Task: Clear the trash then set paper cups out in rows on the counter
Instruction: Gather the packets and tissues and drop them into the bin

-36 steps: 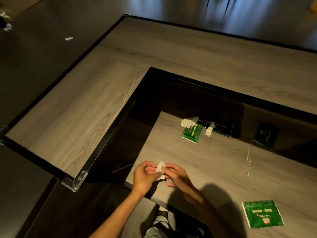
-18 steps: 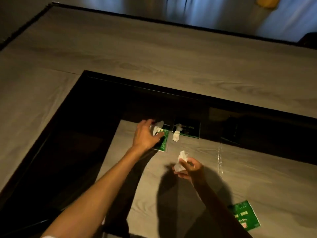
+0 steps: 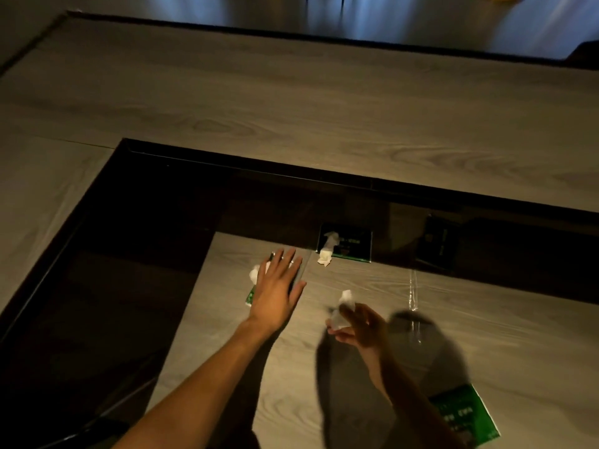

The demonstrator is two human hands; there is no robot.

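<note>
Toward the far left corner of the lower grey wood-grain tabletop (image 3: 486, 335), the left hand (image 3: 275, 291) is lying flat with fingers straight, an open grip, over a flat green printed packet (image 3: 250, 295) and a crumpled white tissue wad (image 3: 254, 273) that are peeking out at its left side. Just right of it, along the far edge, a second crumpled white tissue (image 3: 325, 257) is leaning against a dark green packet (image 3: 353, 246) standing at the black wall. Nearer the person, the right hand (image 3: 361, 327) is hanging above the tabletop, its fingertips pinching a small crumpled white paper scrap (image 3: 343, 307). Further right, a thin clear plastic strip (image 3: 413, 291) is lying on the surface, and at the near right edge another flat green printed packet (image 3: 466, 416) is lying partly under the right forearm.

As a judgement, the flat palm is risking sliding the packet and tissue off the left edge into the dark gap rather than gathering them; the light is dim, so the clear strip could easily be overlooked. The loosely pinched scrap could also be dropping if that hand is reaching for more.

No bin, cup or other container is showing, and no paper cups are in view.
</note>
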